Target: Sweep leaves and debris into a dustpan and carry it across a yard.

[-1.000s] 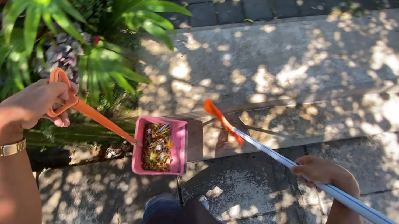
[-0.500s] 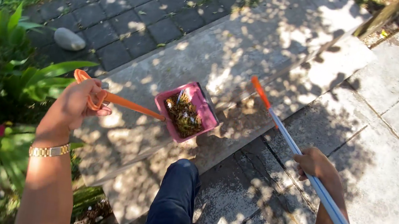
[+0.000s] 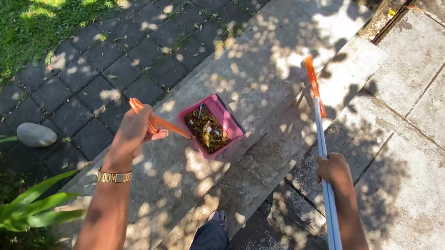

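Two hands: dustpan (image 3: 210, 126), broom (image 3: 322, 179).

Both arms are bare, no sleeves. A gold link watch (image 3: 114, 177) circles the wrist below the left hand (image 3: 133, 130). The leg (image 3: 208, 249) wears dark blue trousers.

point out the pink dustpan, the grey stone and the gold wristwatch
pink dustpan (image 3: 227, 121), head view, on its far pink rim.
grey stone (image 3: 36, 135), head view, on the middle of its rounded top.
gold wristwatch (image 3: 114, 176), head view, on the band across the left wrist.
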